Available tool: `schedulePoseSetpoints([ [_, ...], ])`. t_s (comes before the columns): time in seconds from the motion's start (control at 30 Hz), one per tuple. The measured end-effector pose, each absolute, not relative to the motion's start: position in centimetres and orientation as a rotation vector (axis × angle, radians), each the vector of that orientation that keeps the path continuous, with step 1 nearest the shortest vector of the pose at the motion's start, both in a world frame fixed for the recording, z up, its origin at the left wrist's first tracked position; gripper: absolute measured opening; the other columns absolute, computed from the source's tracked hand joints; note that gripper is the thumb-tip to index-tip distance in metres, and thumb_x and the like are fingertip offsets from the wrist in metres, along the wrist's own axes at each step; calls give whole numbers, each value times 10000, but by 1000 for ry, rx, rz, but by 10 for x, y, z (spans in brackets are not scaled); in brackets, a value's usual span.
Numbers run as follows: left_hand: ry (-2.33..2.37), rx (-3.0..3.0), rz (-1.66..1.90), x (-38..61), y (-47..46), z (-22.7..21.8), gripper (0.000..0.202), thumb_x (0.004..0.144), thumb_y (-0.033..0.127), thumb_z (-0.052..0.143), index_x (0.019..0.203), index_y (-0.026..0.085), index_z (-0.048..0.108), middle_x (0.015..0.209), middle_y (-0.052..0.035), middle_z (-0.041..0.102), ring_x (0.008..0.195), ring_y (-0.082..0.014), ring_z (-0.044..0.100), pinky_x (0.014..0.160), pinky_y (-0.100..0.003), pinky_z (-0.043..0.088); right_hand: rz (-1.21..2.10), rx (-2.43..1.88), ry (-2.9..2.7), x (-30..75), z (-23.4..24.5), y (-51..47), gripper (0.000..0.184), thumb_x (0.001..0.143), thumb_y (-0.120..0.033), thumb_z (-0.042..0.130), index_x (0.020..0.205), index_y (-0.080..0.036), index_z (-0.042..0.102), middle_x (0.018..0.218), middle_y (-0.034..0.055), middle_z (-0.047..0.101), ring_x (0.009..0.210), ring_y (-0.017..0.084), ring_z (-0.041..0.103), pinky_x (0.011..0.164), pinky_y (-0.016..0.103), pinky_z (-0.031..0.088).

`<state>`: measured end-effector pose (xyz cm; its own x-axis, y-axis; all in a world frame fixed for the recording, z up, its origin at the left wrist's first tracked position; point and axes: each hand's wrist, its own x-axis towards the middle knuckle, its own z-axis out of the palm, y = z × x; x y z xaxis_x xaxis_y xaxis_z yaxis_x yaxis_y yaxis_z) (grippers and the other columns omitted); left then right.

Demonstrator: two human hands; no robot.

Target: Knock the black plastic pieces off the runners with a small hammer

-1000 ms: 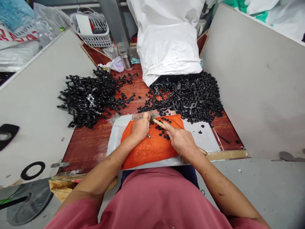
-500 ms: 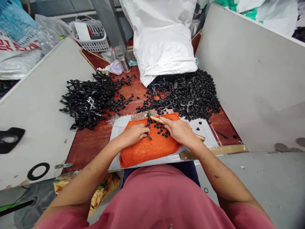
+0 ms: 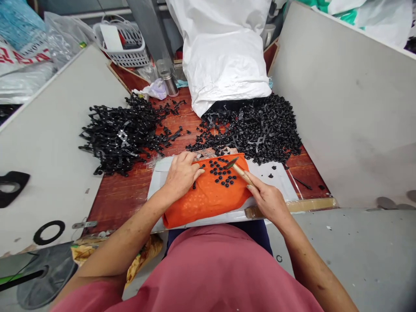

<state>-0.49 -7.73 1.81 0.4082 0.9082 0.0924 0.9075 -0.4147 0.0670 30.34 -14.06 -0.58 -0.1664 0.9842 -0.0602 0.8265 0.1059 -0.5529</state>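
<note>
Right hand grasps hammer. Left hand: cannot tell grip (black piece alongside). Far-left basket holds white flat item.

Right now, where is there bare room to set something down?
The red table shows bare wood at front left, between the left black pile, the white board and the left partition. The near part of the orange cloth, below the black pieces, is bare too. Crowded: that pile, the right black pile, and around the hammer in your right hand.
</note>
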Motion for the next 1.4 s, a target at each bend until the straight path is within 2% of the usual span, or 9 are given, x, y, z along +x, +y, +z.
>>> schedulePoseSetpoints([
  [0.07, 1527, 2589, 162, -4, -73, 15, 318, 1054, 328, 423, 914, 197, 677, 1061, -111, 677, 1078, -274, 583, 1037, -452, 379, 696, -1777, -2017, 307, -9, -147, 503, 1054, -322, 457, 1556, -352, 481, 1439, -6, 652, 1221, 253, 698, 1014, 400, 576],
  [0.17, 1455, 2452, 150, -6, -67, 8, 360, 1080, 310, 317, 902, 200, 610, 921, -69, 680, 902, -227, 607, 920, -389, 398, 695, -1772, -1982, 312, -13, -151, 499, 1051, -325, 468, 1548, -357, 488, 1445, -14, 644, 1234, 253, 691, 1026, 420, 576],
  [0.3, 1454, 2403, 191, -6, -67, 0, 390, 1087, 338, 283, 848, 208, 563, 901, -54, 683, 891, -221, 605, 863, -360, 376, 710, -1783, -1983, 315, -17, -153, 498, 1048, -313, 484, 1543, -364, 492, 1421, -9, 662, 1209, 266, 705, 1012, 448, 585],
  [0.47, 1411, 2382, 208, -5, -72, -3, 444, 1091, 403, 295, 788, 207, 554, 848, -36, 678, 832, -209, 601, 826, -347, 355, 655, -1811, -2011, 315, -22, -155, 504, 1039, -318, 505, 1538, -380, 497, 1347, -2, 712, 1129, 277, 745, 904, 423, 631],
  [0.67, 1409, 2392, 187, -3, -73, -6, 443, 1094, 388, 297, 828, 204, 600, 869, -36, 700, 840, -209, 614, 813, -349, 328, 684, -1815, -2008, 314, -22, -154, 488, 1053, -335, 479, 1541, -355, 501, 1382, 7, 687, 1158, 281, 731, 926, 433, 621],
  [0.93, 1457, 2375, 89, 4, -74, -3, 387, 1075, 364, 349, 817, 201, 587, 871, -50, 713, 881, -225, 631, 840, -353, 331, 733, -1803, -1990, 314, -22, -155, 489, 1055, -338, 475, 1544, -342, 499, 1434, 7, 647, 1224, 273, 695, 989, 431, 595],
  [1.23, 1433, 2384, 84, 3, -70, -4, 419, 1082, 377, 328, 798, 192, 574, 873, -48, 721, 860, -221, 636, 820, -368, 297, 608, -1707, -2109, 300, 6, -149, 503, 1054, -286, 484, 1555, -334, 488, 1338, 29, 728, 1091, 249, 755, 947, 384, 602],
  [1.4, 1433, 2365, 87, 3, -70, -6, 431, 1080, 392, 326, 811, 193, 596, 879, -51, 730, 873, -224, 643, 828, -370, 302, 447, -1556, -2104, 275, 16, -141, 546, 1066, -268, 455, 1608, -308, 402, 1376, 59, 707, 1053, 209, 752, 900, 323, 598],
])
